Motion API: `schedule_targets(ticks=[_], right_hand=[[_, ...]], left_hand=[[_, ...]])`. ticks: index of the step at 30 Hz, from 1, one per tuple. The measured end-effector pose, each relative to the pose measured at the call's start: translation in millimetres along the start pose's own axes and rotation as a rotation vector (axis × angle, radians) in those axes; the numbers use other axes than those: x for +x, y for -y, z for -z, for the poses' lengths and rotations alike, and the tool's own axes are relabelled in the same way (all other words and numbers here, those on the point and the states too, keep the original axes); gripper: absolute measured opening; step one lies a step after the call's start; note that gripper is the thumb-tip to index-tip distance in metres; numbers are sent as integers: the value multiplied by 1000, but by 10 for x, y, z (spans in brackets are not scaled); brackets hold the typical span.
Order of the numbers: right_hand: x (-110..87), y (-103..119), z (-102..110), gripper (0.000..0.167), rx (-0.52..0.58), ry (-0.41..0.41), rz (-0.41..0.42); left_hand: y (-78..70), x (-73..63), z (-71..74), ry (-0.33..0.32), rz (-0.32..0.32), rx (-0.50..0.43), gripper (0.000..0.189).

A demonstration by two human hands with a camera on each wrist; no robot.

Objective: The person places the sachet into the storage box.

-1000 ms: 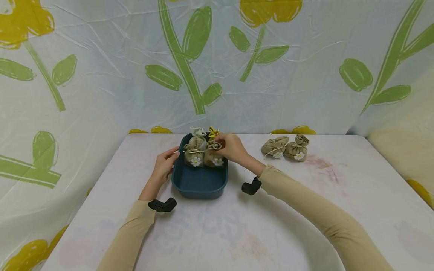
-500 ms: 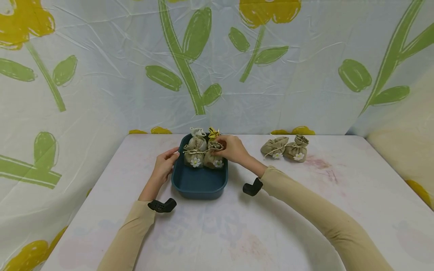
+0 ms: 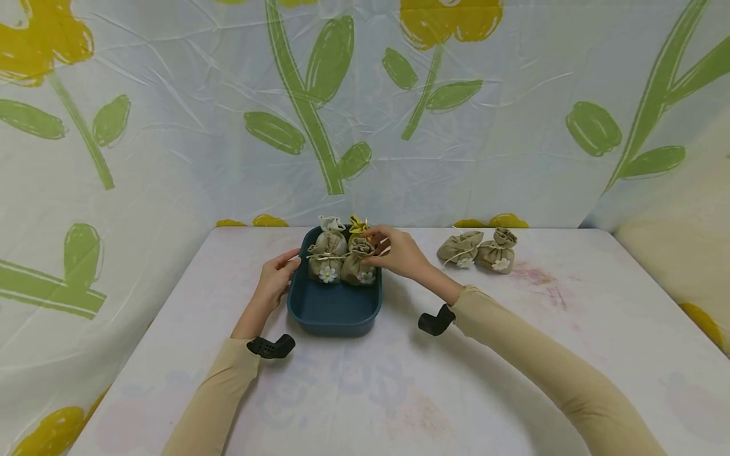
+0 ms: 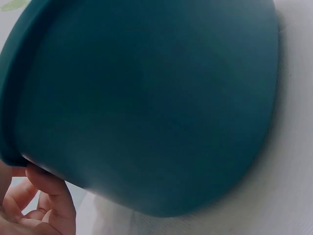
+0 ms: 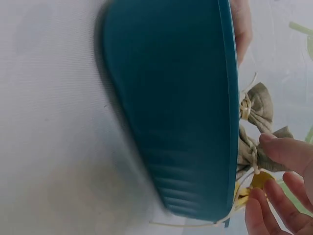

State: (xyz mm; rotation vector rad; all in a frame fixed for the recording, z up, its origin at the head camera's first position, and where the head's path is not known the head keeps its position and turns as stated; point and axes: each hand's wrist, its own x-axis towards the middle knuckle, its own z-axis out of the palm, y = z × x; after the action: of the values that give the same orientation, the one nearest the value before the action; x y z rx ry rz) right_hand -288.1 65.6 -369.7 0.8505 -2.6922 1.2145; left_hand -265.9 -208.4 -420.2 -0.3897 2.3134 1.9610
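Observation:
A dark blue plastic bin (image 3: 335, 310) stands on the table, and my left hand (image 3: 276, 278) grips its left rim, thumb over the edge, fingers curled beneath it in the left wrist view. Inside, toward the back, sit several drawstring pouches: a beige pouch (image 3: 326, 259) with a white flower, a pale pouch (image 3: 332, 223) behind it, and a yellow pouch (image 3: 358, 225). My right hand (image 3: 399, 252) is at the neck of another beige pouch (image 3: 356, 269) at the bin's right side. Its fingers are spread from the thumb, which lies by the cloth top (image 5: 274, 152) in the right wrist view.
Two more beige pouches, one lying over (image 3: 461, 246) and one upright (image 3: 497, 252), are on the table at the back right. A flowered sheet (image 3: 228, 76) hangs behind the table (image 3: 353, 392). The front half of the bin shows bare floor.
My right hand has loosened its pinch on the beige pouch's neck, its fingers spreading and its wrist shifting slightly right. The left hand stays on the rim.

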Motion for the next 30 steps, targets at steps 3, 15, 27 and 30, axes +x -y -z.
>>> schedule_targets(ticks=[3,15,27,30], right_hand=[[-44,-25,37,53,11,2,-6],[-210,-170,270,52,25,-102,-29],[-461,-386,580,48,8,-250,-48],[-526,-447,664,47,3,-294,-49]], left_hand=[[2,10,4,3,1,9,42],[-19,19,8,9,11,6,42],[-51,-7,25,33,11,-15,43],[-51,-5,29,34,12,-20,43]])
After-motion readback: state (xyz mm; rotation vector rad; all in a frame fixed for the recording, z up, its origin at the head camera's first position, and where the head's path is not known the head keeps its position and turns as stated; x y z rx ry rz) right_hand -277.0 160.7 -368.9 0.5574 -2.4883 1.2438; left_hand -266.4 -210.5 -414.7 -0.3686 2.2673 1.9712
